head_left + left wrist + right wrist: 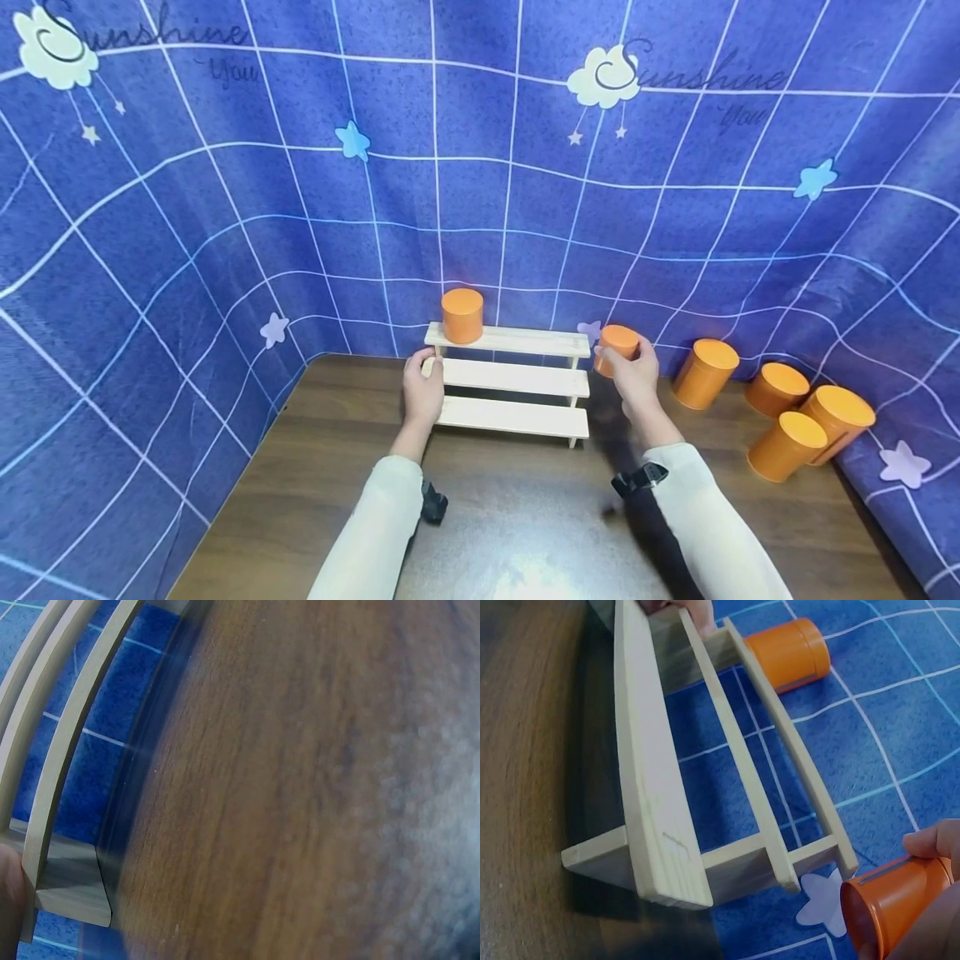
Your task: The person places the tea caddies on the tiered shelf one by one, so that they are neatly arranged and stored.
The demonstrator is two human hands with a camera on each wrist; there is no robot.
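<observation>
A three-tier wooden stand stands on the table near the curtain. My left hand holds its left end at the middle shelf, thumb at the front; in the left wrist view only a sliver of that hand shows. On the top shelf, toward the left, an orange cylindrical canister sits upright. My right hand grips another orange canister just off the stand's right end. The right wrist view shows this canister between thumb and fingers, beside the top shelf's end and apart from it.
Several more orange canisters, among them a tall one and a short one, stand on the table's right side. A blue gridded curtain hangs behind and along both sides. The wooden table extends toward me.
</observation>
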